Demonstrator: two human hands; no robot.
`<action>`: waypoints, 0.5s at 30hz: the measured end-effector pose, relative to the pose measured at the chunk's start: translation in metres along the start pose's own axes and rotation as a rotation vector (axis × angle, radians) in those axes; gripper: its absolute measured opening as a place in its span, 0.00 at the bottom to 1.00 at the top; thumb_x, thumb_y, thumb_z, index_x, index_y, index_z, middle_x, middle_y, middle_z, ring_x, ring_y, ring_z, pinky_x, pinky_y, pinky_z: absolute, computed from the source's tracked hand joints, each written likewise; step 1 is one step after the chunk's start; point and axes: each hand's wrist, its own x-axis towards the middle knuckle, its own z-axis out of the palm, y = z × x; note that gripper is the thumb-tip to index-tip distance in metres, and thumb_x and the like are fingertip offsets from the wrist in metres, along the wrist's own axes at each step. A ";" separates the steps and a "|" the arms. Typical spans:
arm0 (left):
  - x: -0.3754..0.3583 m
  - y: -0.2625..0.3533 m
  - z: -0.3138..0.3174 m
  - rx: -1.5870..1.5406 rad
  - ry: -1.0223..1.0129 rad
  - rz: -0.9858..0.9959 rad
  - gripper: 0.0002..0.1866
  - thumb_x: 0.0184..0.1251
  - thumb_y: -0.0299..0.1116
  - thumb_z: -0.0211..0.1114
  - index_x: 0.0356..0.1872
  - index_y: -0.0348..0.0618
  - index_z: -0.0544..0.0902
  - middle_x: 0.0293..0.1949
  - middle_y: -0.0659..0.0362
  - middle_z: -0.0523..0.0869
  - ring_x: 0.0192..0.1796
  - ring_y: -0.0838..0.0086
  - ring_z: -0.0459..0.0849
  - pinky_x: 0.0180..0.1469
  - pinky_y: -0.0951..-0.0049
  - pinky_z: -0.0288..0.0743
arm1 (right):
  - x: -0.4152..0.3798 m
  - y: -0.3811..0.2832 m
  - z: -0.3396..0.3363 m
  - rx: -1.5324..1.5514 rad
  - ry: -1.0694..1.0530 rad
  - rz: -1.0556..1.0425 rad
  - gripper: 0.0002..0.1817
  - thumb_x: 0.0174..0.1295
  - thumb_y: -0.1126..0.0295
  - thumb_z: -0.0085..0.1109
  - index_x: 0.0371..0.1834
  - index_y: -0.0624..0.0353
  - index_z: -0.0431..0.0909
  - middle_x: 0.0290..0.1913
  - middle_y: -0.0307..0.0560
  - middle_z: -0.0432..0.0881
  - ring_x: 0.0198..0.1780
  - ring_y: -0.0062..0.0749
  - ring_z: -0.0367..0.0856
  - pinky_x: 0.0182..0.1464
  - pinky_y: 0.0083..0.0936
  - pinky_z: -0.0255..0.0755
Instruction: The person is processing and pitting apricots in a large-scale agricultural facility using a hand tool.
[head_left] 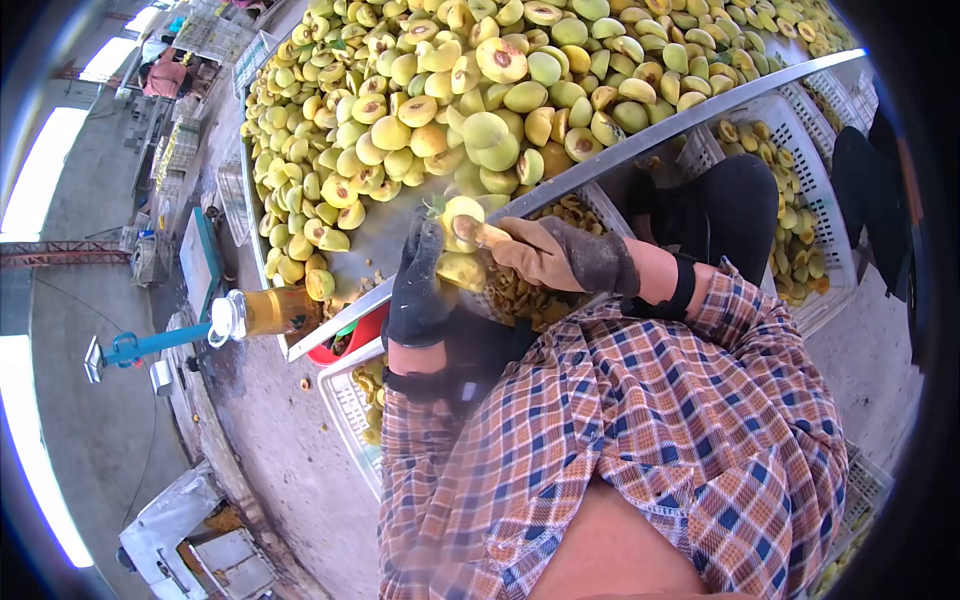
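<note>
My left hand (416, 280), in a dark glove, is closed around a cut yellow-green stone fruit (462, 268) at the near edge of the metal table (390, 220). My right hand (560, 256), in a brown and grey glove, grips a short wooden-handled tool (484, 234). The tool's end meets the fruit, and its working tip is hidden there. Just beyond both hands lies a large heap of halved stone fruit (400, 135), some with brown pits or hollows showing.
A jar of amber liquid (275, 312) with a white lid stands at the table's left corner. Below the edge are a red basin (372, 328) and a white crate (350, 400). Another white crate (800, 150) of fruit pieces stands right, near a dark-clothed knee (740, 200).
</note>
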 end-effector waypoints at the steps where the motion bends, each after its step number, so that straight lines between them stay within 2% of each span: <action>1: -0.001 -0.001 -0.004 0.364 -0.032 0.128 0.22 0.76 0.41 0.56 0.63 0.37 0.72 0.55 0.54 0.80 0.54 0.66 0.81 0.57 0.65 0.76 | -0.002 0.009 0.000 -0.095 0.036 -0.037 0.12 0.74 0.67 0.46 0.53 0.62 0.70 0.30 0.41 0.74 0.28 0.27 0.71 0.31 0.22 0.67; 2: -0.002 0.000 -0.011 0.729 -0.064 0.252 0.23 0.76 0.42 0.56 0.63 0.37 0.72 0.55 0.53 0.80 0.55 0.66 0.80 0.57 0.64 0.76 | -0.003 0.022 0.002 -0.189 0.072 -0.074 0.12 0.72 0.65 0.51 0.50 0.61 0.72 0.31 0.47 0.77 0.30 0.38 0.75 0.33 0.28 0.70; 3: -0.002 0.002 -0.015 0.853 -0.101 0.273 0.22 0.74 0.41 0.57 0.62 0.36 0.73 0.54 0.54 0.80 0.54 0.67 0.80 0.57 0.65 0.75 | -0.005 0.032 0.001 -0.283 0.108 -0.109 0.12 0.70 0.64 0.55 0.47 0.60 0.73 0.31 0.54 0.81 0.32 0.48 0.80 0.35 0.34 0.72; 4: -0.002 0.004 -0.017 0.975 -0.137 0.300 0.22 0.73 0.40 0.58 0.61 0.36 0.74 0.54 0.54 0.81 0.54 0.67 0.80 0.56 0.66 0.75 | -0.008 0.029 -0.005 -0.324 0.067 -0.131 0.11 0.70 0.67 0.53 0.51 0.60 0.72 0.31 0.50 0.80 0.31 0.42 0.79 0.33 0.30 0.71; 6: 0.005 0.017 -0.005 0.803 -0.180 0.154 0.18 0.70 0.35 0.61 0.55 0.35 0.78 0.52 0.55 0.82 0.50 0.71 0.81 0.53 0.70 0.74 | -0.011 0.014 -0.022 -0.406 -0.022 -0.176 0.14 0.70 0.72 0.48 0.58 0.59 0.71 0.30 0.42 0.79 0.29 0.28 0.78 0.30 0.21 0.70; 9: 0.006 0.032 0.012 0.787 -0.142 -0.075 0.16 0.69 0.35 0.63 0.50 0.35 0.81 0.46 0.57 0.84 0.46 0.75 0.80 0.51 0.74 0.73 | -0.007 0.009 -0.039 -0.615 -0.145 -0.121 0.14 0.64 0.75 0.52 0.53 0.57 0.72 0.30 0.43 0.82 0.29 0.32 0.81 0.30 0.24 0.71; 10: 0.005 0.034 0.016 0.780 -0.136 -0.096 0.17 0.68 0.36 0.65 0.51 0.35 0.81 0.41 0.58 0.85 0.44 0.77 0.79 0.50 0.74 0.73 | -0.005 0.016 -0.041 -0.660 -0.181 -0.127 0.13 0.61 0.76 0.52 0.49 0.56 0.73 0.29 0.44 0.81 0.29 0.36 0.81 0.30 0.26 0.72; 13: 0.006 0.035 0.018 0.948 -0.217 -0.124 0.17 0.68 0.37 0.64 0.51 0.35 0.82 0.42 0.57 0.85 0.45 0.77 0.80 0.49 0.74 0.74 | -0.002 0.020 -0.036 -0.990 -0.202 -0.097 0.10 0.60 0.76 0.53 0.45 0.56 0.73 0.26 0.45 0.81 0.28 0.38 0.81 0.30 0.29 0.72; 14: 0.008 0.036 0.014 1.002 -0.244 -0.154 0.17 0.70 0.37 0.62 0.52 0.35 0.82 0.44 0.56 0.85 0.46 0.77 0.80 0.49 0.73 0.75 | -0.003 0.018 -0.032 -0.873 -0.217 -0.042 0.09 0.62 0.74 0.54 0.44 0.57 0.73 0.26 0.45 0.80 0.27 0.36 0.81 0.29 0.29 0.71; 15: 0.012 0.033 0.001 1.082 -0.334 -0.023 0.17 0.72 0.38 0.60 0.53 0.35 0.81 0.45 0.55 0.85 0.46 0.77 0.80 0.50 0.73 0.75 | -0.006 0.013 -0.028 -0.760 -0.233 0.009 0.08 0.64 0.72 0.55 0.44 0.57 0.73 0.25 0.45 0.79 0.26 0.34 0.80 0.29 0.29 0.71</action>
